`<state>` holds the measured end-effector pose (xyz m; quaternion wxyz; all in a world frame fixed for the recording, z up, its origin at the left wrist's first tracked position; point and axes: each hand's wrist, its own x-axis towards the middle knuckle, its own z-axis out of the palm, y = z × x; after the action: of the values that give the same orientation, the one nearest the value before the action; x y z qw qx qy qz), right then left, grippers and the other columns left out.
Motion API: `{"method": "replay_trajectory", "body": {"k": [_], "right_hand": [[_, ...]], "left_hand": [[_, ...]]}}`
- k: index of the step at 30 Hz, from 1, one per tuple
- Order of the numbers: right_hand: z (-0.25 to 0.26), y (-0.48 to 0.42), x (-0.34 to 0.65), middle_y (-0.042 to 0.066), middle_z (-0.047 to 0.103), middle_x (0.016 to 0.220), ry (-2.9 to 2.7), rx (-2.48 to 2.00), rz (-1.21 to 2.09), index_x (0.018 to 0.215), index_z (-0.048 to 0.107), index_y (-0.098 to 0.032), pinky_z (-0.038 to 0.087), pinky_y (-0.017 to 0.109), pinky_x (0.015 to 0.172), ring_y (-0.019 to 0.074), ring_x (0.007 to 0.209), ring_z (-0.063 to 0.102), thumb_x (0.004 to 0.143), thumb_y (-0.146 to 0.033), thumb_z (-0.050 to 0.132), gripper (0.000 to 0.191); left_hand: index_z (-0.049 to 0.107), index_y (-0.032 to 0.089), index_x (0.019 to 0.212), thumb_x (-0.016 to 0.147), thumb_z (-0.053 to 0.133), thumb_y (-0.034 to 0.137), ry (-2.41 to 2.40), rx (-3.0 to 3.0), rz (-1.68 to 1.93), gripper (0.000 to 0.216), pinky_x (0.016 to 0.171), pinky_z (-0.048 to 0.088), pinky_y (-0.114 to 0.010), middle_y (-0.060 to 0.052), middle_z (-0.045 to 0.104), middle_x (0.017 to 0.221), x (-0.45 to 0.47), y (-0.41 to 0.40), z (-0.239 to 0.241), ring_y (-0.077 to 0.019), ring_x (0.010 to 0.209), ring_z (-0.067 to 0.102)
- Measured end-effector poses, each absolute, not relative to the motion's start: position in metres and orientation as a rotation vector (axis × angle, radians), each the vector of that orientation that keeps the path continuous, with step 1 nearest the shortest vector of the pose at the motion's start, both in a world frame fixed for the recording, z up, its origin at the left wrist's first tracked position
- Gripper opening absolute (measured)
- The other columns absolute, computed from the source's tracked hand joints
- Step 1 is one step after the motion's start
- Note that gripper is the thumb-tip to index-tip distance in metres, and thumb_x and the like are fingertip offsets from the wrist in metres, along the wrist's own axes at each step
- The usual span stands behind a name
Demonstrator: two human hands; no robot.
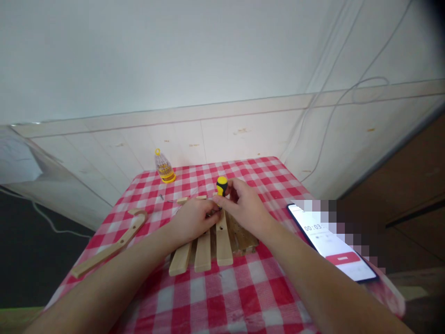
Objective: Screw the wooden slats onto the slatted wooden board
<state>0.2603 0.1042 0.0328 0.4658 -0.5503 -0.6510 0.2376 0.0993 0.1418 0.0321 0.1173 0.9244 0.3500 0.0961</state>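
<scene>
One yellow-and-black screwdriver [221,185] stands upright over the far part of the rightmost of three wooden slats [224,246], at the middle of the table [208,301]. The right hand [248,204] has thumb and fingers clamped on its handle; the left hand [196,218] reaches across the slats with its fingertips by the tool's lower end, and whether they pinch anything cannot be told. Under the slats lies one worn board [245,239], showing at the right. One hooked wooden piece [114,246] lies along the left edge, one clear bottle with a yellow base [164,167] stands near the far edge, and one phone [330,246] lies at the right edge. Checked cloth stretches between the slats and the near side; both forearms cross the side gaps.
</scene>
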Motion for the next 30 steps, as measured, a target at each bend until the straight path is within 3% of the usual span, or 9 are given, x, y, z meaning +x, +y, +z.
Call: {"method": "replay_trajectory", "body": {"k": [5, 9, 15, 18, 21, 24, 27, 30], "right_hand": [[0.039, 0.098, 0.263, 0.001, 0.055, 0.080, -1.672, -1.213, 0.679, 0.097, 0.055, -0.018, 0.038, 0.024, 0.059, 0.0113, 0.068, 0.049, 0.083, -0.036, 0.054, 0.023], [0.047, 0.094, 0.264, 0.001, 0.057, 0.078, -1.748, -1.219, 0.684, 0.089, 0.056, -0.019, 0.038, 0.023, 0.059, 0.0114, 0.068, 0.050, 0.084, -0.028, 0.051, 0.011], [0.041, 0.100, 0.259, -0.001, 0.054, 0.070, -1.546, -1.391, 0.590, 0.078, 0.052, -0.018, 0.034, 0.023, 0.052, 0.0104, 0.058, 0.045, 0.074, -0.040, 0.064, 0.025], [0.039, 0.100, 0.259, 0.001, 0.057, 0.072, -1.560, -1.397, 0.601, 0.078, 0.054, -0.018, 0.037, 0.025, 0.055, 0.0116, 0.061, 0.049, 0.074, -0.041, 0.064, 0.026], [0.042, 0.095, 0.262, 0.005, 0.062, 0.091, -1.604, -1.312, 0.610, 0.101, 0.059, -0.019, 0.043, 0.027, 0.064, 0.0145, 0.075, 0.055, 0.075, -0.040, 0.063, 0.034], [0.046, 0.090, 0.266, 0.005, 0.059, 0.114, -1.637, -1.116, 0.562, 0.123, 0.051, -0.025, 0.046, 0.029, 0.078, 0.0141, 0.093, 0.058, 0.086, -0.031, 0.051, 0.038], [0.049, 0.090, 0.268, 0.002, 0.061, 0.113, -1.719, -1.023, 0.461, 0.112, 0.059, -0.026, 0.045, 0.028, 0.086, 0.0125, 0.100, 0.057, 0.089, -0.022, 0.046, 0.027], [0.048, 0.095, 0.270, 0.003, 0.063, 0.096, -1.638, -1.091, 0.341, 0.096, 0.061, -0.022, 0.047, 0.027, 0.074, 0.0132, 0.085, 0.058, 0.082, -0.024, 0.059, 0.014]], "left_hand": [[0.063, 0.015, 0.079, 0.085, 0.047, 0.025, 1.023, 2.713, 0.308, 0.019, 0.059, 0.039, -0.023, -0.005, 0.067, 0.077, 0.098, 0.142, 0.031, -0.0151, 0.068, 0.059], [0.062, 0.015, 0.077, 0.084, 0.048, 0.025, 1.021, 2.695, 0.299, 0.019, 0.058, 0.039, -0.023, -0.004, 0.066, 0.075, 0.098, 0.142, 0.030, -0.0145, 0.067, 0.059], [0.062, 0.015, 0.073, 0.086, 0.049, 0.029, 1.038, 2.613, 0.299, 0.023, 0.053, 0.035, -0.022, -0.001, 0.063, 0.066, 0.100, 0.141, 0.033, -0.0122, 0.059, 0.055], [0.063, 0.015, 0.079, 0.087, 0.049, 0.032, 1.032, 2.590, 0.333, 0.024, 0.057, 0.039, -0.023, -0.002, 0.065, 0.073, 0.099, 0.142, 0.032, -0.0134, 0.064, 0.058], [0.063, 0.017, 0.087, 0.089, 0.046, 0.030, 1.009, 2.629, 0.369, 0.022, 0.065, 0.042, -0.025, -0.004, 0.067, 0.084, 0.098, 0.143, 0.029, -0.0160, 0.074, 0.061], [0.063, 0.018, 0.087, 0.089, 0.046, 0.030, 1.007, 2.638, 0.354, 0.021, 0.064, 0.042, -0.025, -0.003, 0.068, 0.084, 0.097, 0.143, 0.029, -0.0166, 0.075, 0.061], [0.063, 0.017, 0.082, 0.089, 0.047, 0.029, 1.027, 2.639, 0.333, 0.021, 0.059, 0.039, -0.023, -0.002, 0.067, 0.079, 0.098, 0.142, 0.031, -0.0155, 0.070, 0.060], [0.063, 0.017, 0.080, 0.089, 0.047, 0.031, 1.042, 2.627, 0.298, 0.023, 0.058, 0.038, -0.023, -0.002, 0.066, 0.076, 0.099, 0.141, 0.033, -0.0146, 0.067, 0.059]]}}
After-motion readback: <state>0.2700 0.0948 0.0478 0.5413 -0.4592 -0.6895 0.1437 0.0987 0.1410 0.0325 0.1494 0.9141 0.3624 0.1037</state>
